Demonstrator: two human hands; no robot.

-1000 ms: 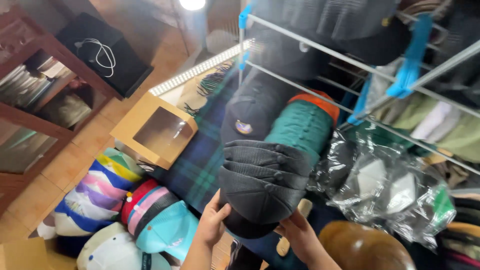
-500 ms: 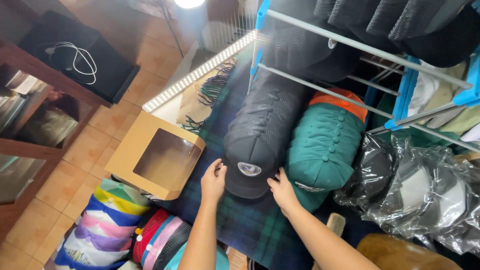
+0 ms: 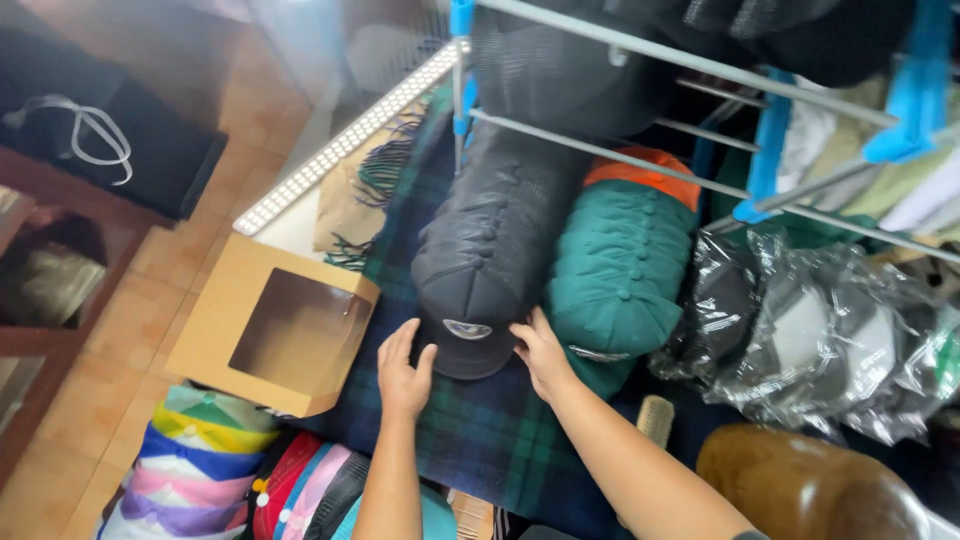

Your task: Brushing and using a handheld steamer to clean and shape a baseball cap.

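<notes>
Both my open hands, left (image 3: 403,368) and right (image 3: 541,352), flank the dark cap stack (image 3: 490,250), now lying beside the green stack (image 3: 615,270); only straightening looks left.

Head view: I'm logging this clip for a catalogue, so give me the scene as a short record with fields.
left hand: left hand, open, fingertips at the brim of the dark grey cap stack
right hand: right hand, open, against the stack's other side
beside stack: green cap stack
surface: dark plaid blanket
left of blanket: cardboard window box
near edge: striped colourful caps
right: caps in clear plastic bags
above: metal rack with blue joints
</notes>
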